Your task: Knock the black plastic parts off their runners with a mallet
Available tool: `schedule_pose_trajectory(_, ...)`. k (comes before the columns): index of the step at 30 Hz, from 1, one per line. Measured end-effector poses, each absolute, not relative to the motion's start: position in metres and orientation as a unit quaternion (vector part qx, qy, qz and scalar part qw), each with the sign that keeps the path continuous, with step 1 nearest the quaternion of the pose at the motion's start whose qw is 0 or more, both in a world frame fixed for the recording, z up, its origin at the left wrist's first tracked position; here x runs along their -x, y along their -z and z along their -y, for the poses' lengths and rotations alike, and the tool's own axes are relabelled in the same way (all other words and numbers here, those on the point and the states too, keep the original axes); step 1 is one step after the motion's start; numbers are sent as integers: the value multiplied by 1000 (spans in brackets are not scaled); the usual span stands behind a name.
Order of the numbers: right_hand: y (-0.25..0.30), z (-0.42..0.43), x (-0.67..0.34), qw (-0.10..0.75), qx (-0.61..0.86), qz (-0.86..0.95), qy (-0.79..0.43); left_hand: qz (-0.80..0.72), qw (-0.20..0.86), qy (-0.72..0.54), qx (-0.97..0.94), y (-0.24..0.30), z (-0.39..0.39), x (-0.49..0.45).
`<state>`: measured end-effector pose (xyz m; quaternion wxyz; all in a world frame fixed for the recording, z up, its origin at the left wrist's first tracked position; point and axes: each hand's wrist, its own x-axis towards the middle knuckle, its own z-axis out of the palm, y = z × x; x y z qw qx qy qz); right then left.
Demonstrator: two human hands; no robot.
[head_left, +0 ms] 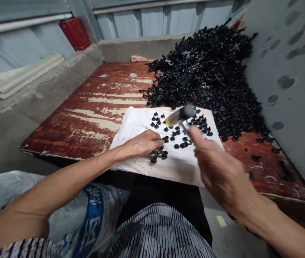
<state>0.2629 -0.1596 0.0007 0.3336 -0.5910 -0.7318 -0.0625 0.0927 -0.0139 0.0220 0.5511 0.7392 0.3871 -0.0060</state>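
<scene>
My right hand (219, 166) is closed around the handle of a hammer (181, 114). The hammer head, dark with a yellow end, is blurred by motion above a white pad (177, 172). On the pad's left part rests my left hand (145, 144), its fingers pinched on a black plastic piece (158, 152) with round knobs; the fingers partly cover it. Several small round black parts (156, 122) stand or lie on the pad around the hand and under the hammer, with more bunched at the right (202, 123).
A large heap of black plastic pieces (203, 68) covers the back right of the worn red-brown table (87, 104), against a grey panel (286, 79). A low concrete ledge (68, 77) borders the left and back, with a red box (75, 34). A printed white sack (68, 215) sits below left.
</scene>
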Motion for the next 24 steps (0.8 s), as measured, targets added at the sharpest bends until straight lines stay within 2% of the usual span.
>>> schedule_pose_trajectory(2, 4, 159, -264, 278, 602, 747, 37, -395, 542, 16, -741, -22, 14, -93)
schedule_pose_trajectory(3, 5, 159, -265, 276, 604, 748, 24, -400, 538, 21, -741, -22, 14, -94)
schedule_pose_trajectory(6, 5, 159, -267, 341, 611, 714, 28, -406, 532, 22, -742, -21, 13, -94)
schedule_pose_trajectory(7, 5, 160, -267, 337, 614, 712, 36, -408, 532, 24, -742, -20, 12, -94)
schedule_pose_trajectory(11, 8, 162, -268, 234, 624, 745, 16, -410, 527, 32, -744, -19, 13, -95)
schedule_pose_trajectory(14, 13, 163, -266, 258, 641, 723, 16, -411, 518, 34, -750, -17, 12, -95)
schedule_pose_trajectory(17, 10, 157, -264, 244, 621, 745, 4, -403, 519, 32, -753, -17, 9, -94)
schedule_pose_trajectory(21, -9, 141, -264, 351, 611, 705, -78, -323, 506, 15, -799, -26, 8, -88)
schedule_pose_trajectory(24, -15, 134, -262, 399, 634, 622, -227, -216, 515, 32, -829, -34, 16, -85)
